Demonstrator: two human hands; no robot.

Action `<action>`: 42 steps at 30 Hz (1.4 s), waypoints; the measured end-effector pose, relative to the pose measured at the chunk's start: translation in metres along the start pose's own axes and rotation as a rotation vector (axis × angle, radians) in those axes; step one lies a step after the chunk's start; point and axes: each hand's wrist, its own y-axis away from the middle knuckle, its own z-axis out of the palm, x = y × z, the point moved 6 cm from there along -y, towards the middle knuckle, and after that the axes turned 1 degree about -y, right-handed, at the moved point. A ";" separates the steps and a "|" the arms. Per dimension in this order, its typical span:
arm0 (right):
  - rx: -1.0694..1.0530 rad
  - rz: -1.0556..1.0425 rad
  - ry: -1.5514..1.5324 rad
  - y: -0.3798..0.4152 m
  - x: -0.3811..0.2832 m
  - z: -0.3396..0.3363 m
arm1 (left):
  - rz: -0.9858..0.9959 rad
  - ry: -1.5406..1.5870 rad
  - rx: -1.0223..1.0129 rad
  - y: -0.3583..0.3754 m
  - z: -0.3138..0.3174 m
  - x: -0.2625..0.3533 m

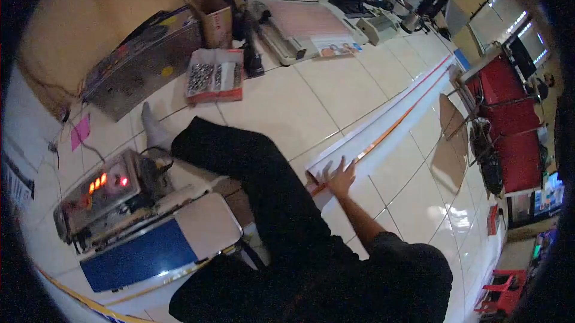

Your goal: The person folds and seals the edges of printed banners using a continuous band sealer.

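My right hand (340,180) rests on the near end of a long white sheet (365,137) with orange and red stripes, its fingers spread. The sheet stretches across the tiled floor towards the upper right, and its near end looks curled. My left hand is out of view. To the left of my bent, black-clad leg stands a metal machine (102,194) with lit red digits and a blue belt (144,257) along its side.
An open box of small metal parts (214,77) sits beyond my foot, near a perforated metal case (144,65) and a cardboard box (213,20). A large flat printer (302,20) stands by the wall. Red chairs (509,131) are at the right.
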 end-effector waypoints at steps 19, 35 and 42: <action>-0.164 0.005 -0.114 -0.051 -0.060 0.031 | 0.582 0.574 -0.287 -0.098 0.046 0.217; 0.375 0.109 -0.965 -0.092 0.015 0.034 | 0.683 0.961 -0.728 -0.094 0.051 0.366; -0.219 -0.249 0.045 -0.072 -0.046 0.051 | 0.910 1.065 -1.124 -0.056 0.051 0.459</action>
